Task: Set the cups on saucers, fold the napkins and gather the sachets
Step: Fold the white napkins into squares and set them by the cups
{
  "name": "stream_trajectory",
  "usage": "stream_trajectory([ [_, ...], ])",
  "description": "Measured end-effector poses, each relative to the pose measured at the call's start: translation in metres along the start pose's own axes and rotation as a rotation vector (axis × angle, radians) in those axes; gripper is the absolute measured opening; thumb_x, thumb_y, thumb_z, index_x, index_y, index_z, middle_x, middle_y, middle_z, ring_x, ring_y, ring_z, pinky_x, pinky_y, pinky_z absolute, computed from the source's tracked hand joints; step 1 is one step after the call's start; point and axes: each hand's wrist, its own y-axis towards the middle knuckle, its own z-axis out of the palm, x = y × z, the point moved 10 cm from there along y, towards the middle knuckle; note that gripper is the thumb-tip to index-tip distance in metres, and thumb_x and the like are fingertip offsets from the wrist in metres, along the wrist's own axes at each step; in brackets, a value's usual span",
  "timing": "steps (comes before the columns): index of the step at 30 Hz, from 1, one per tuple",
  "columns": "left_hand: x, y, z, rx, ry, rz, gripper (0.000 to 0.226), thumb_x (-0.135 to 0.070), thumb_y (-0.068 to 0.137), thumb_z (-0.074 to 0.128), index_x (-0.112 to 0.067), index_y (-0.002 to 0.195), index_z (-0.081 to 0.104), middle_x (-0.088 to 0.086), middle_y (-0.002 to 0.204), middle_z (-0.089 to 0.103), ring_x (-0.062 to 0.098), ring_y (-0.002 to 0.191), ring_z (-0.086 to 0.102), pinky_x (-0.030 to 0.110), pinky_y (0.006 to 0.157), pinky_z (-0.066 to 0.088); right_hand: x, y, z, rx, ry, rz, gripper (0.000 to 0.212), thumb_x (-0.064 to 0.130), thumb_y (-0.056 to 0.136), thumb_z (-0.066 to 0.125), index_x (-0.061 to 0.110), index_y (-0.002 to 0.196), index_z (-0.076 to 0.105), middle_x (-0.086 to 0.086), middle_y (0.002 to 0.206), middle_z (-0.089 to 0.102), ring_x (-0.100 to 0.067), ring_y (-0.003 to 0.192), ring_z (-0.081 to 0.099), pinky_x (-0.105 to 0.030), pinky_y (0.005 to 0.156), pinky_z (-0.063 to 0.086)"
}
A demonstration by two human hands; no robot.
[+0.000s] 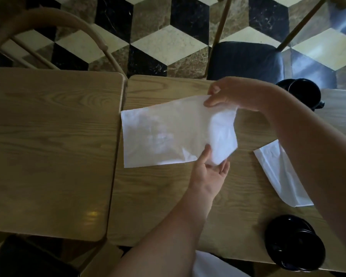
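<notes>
Hands (233, 92) (210, 168) pinch napkin (164, 132) corners, forearms crossed over table (168, 206).

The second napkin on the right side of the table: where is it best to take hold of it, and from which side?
Probably pinch the second napkin at its near corner beside the black saucers, coming from the near side. It lies flat, and the right hand's forearm covers its far part.

Café: wooden tables (48, 136), chairs (246, 60), marble floor (168, 41).

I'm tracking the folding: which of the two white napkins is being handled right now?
The napkin in the middle of the table, pinched by both hands; the other napkin lies untouched under the right forearm.
</notes>
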Motion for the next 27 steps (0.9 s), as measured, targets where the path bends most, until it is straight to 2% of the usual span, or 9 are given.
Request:
stream_trajectory([
  [2,-0.029,-0.005,0.019,0.047,-0.064,0.068,0.023,-0.020,0.085,0.075,-0.011,0.105,0.070,0.011,0.113,0.071,0.030,0.109,0.060,0.038,0.100,0.046,0.020,-0.007,-0.020,-0.080,0.134,-0.008,0.018,0.036,0.083,0.071,0.025,0.098,0.070,-0.002,0.096,0.067,-0.020,0.086,0.061,-0.036,0.075,0.051],
  [5,-0.083,-0.017,0.048,0.097,-0.015,0.194,0.018,-0.012,0.087,0.071,-0.010,0.104,0.067,0.010,0.105,0.073,0.028,0.107,0.063,0.036,0.092,0.049,0.038,-0.021,-0.048,-0.188,0.388,-0.039,0.009,0.027,0.084,0.069,0.020,0.091,0.070,0.001,0.084,0.063,-0.016,0.077,0.059,-0.025,0.060,0.049],
  [9,-0.149,-0.040,0.075,0.160,0.240,0.373,0.038,-0.005,0.079,0.074,-0.019,0.113,0.063,0.001,0.115,0.073,0.022,0.111,0.066,0.036,0.096,0.047,0.025,-0.049,-0.068,-0.362,0.769,-0.038,0.017,0.015,0.086,0.073,0.023,0.071,0.069,0.003,0.072,0.063,-0.012,0.068,0.061,-0.023,0.059,0.050],
  [13,-0.186,-0.054,0.063,0.110,0.627,0.514,0.043,-0.004,0.079,0.075,-0.021,0.117,0.065,-0.001,0.116,0.075,0.021,0.115,0.066,0.037,0.099,0.050,-0.026,-0.068,-0.028,-0.444,0.860,0.142,0.010,0.022,0.090,0.073,0.019,0.082,0.069,-0.004,0.080,0.064,-0.016,0.073,0.064,-0.025,0.059,0.050],
  [16,-0.188,-0.055,0.026,-0.016,0.741,0.495,0.029,-0.003,0.084,0.073,-0.014,0.110,0.067,0.001,0.097,0.078,0.015,0.090,0.073,0.022,0.067,0.055,-0.071,-0.083,0.036,-0.458,0.943,0.317,0.018,0.019,0.089,0.073,0.017,0.076,0.062,-0.001,0.068,0.058,-0.008,0.047,0.061,-0.017,0.039,0.040],
  [18,-0.178,-0.055,-0.007,-0.097,0.784,0.438,0.023,-0.007,0.088,0.070,-0.013,0.110,0.066,0.002,0.093,0.076,0.013,0.081,0.072,0.021,0.060,0.052,-0.096,-0.101,0.090,-0.417,0.970,0.411,0.011,0.017,0.089,0.072,0.014,0.081,0.064,0.000,0.069,0.058,-0.006,0.043,0.060,-0.018,0.036,0.040],
  [22,-0.149,-0.057,-0.085,-0.209,0.983,0.234,0.025,-0.010,0.087,0.072,-0.003,0.111,0.070,0.009,0.089,0.075,0.023,0.076,0.071,0.028,0.068,0.057,-0.132,-0.130,0.195,-0.337,1.023,0.534,0.027,0.010,0.090,0.069,0.001,0.115,0.068,-0.014,0.102,0.068,-0.026,0.086,0.069,-0.031,0.073,0.052],
  [25,-0.136,-0.067,-0.140,-0.328,1.093,0.120,0.043,-0.011,0.073,0.080,-0.001,0.113,0.068,0.014,0.104,0.073,0.031,0.098,0.067,0.046,0.101,0.050,-0.138,-0.148,0.263,-0.240,1.242,0.647,0.027,0.016,0.096,0.064,0.001,0.119,0.065,-0.015,0.106,0.069,-0.031,0.091,0.068,-0.043,0.081,0.056],
  [27,-0.132,-0.073,-0.170,-0.378,1.132,0.061,0.031,-0.009,0.082,0.075,-0.002,0.111,0.069,0.014,0.102,0.075,0.031,0.095,0.069,0.045,0.095,0.054,-0.141,-0.159,0.288,-0.227,1.228,0.695,0.026,0.014,0.095,0.064,-0.003,0.115,0.064,-0.018,0.109,0.070,-0.037,0.098,0.069,-0.048,0.085,0.056],
])
